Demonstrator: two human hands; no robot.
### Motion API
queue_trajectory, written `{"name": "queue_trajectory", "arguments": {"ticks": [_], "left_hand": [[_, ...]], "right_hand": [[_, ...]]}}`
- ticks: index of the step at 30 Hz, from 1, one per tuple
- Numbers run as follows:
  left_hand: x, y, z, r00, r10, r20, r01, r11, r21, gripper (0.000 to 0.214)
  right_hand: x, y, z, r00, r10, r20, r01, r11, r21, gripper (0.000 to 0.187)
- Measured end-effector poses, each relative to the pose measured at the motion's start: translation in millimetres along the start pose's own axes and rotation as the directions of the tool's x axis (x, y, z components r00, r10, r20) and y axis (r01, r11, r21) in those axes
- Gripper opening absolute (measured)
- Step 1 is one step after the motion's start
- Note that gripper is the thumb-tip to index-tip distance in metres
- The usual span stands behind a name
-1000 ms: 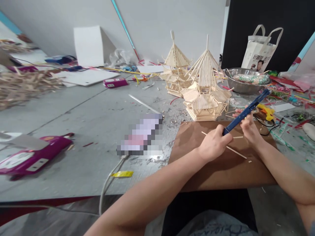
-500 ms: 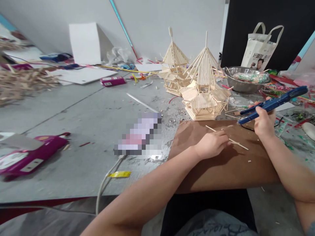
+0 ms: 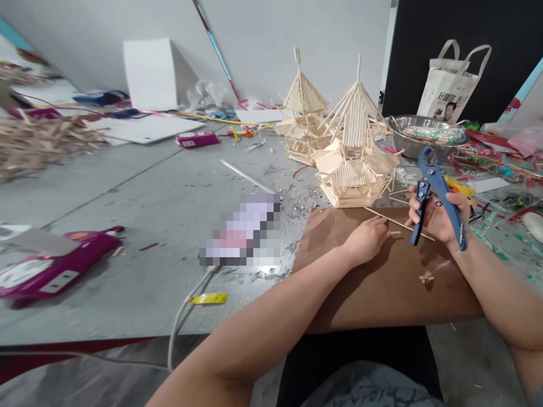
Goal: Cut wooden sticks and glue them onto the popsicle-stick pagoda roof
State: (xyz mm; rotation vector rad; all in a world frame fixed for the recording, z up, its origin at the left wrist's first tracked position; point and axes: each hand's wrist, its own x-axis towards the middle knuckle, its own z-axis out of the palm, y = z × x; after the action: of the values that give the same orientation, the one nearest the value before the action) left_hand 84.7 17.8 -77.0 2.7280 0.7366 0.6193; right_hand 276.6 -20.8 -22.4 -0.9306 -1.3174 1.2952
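In the head view, my right hand (image 3: 443, 220) is wrapped round the handles of a blue pipe cutter (image 3: 441, 189). The cutter stands upright with its hooked jaw at the top and its handles spread. My left hand (image 3: 365, 240) rests low over a brown board (image 3: 360, 305), fingers curled and pressed together on a thin wooden stick (image 3: 395, 232), whose short end pokes out at the fingertips. Another long stick (image 3: 409, 224) lies slantwise just beyond these fingers. Small cut bits (image 3: 426, 278), some blurred, are above or on the board near its right side.
Two pagoda models of sticks, a near one (image 3: 356, 175) and a far one (image 3: 299, 121), stand behind the board. A steel bowl (image 3: 413, 148) holds wrapped sticks. A pixelated phone (image 3: 241, 229) with a cable, purple power strips (image 3: 63, 265) and a stick pile (image 3: 38, 144) lie leftward.
My right hand has turned the pipe cutter from slanting rightward to upright. The long stick has shifted up and right, and my left hand has moved slightly. More small bits show at the board's right.
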Motion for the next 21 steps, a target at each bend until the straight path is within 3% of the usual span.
{"name": "queue_trajectory", "arguments": {"ticks": [3,6,10,13,17,19,21], "left_hand": [[0,-6,-0.6,0.992,-0.11,-0.056,0.108,0.993,-0.038,0.025],[-2,-9,-5.8,0.986,-0.167,-0.032,0.165,0.985,-0.056,0.026],[-4,-8,-15.3,0.967,-0.25,-0.051,0.247,0.967,-0.06,0.029],[-6,-5,-21.1,0.939,-0.327,-0.107,0.316,0.942,-0.11,0.031],[-6,0,-27.8,0.871,-0.461,-0.167,0.387,0.856,-0.343,0.028],[-6,2,-31.1,0.859,-0.47,-0.204,0.334,0.815,-0.473,0.026],[-5,3,-33.6,0.861,-0.462,-0.215,0.259,0.761,-0.595,0.027]], "right_hand": [[1,8,9,0.991,0.131,0.01,-0.132,0.989,0.07,0.052],[4,12,17,0.967,0.247,-0.054,-0.232,0.951,0.204,0.041],[11,16,9,0.94,0.3,-0.161,-0.237,0.916,0.323,0.031],[16,21,0,0.939,0.176,-0.295,-0.091,0.955,0.281,0.024],[18,25,-5,0.905,-0.002,-0.424,0.07,0.987,0.145,0.031],[16,24,-7,0.889,-0.129,-0.439,0.118,0.992,-0.052,0.038],[13,24,-9,0.873,-0.277,-0.402,0.139,0.93,-0.34,0.045]]}}
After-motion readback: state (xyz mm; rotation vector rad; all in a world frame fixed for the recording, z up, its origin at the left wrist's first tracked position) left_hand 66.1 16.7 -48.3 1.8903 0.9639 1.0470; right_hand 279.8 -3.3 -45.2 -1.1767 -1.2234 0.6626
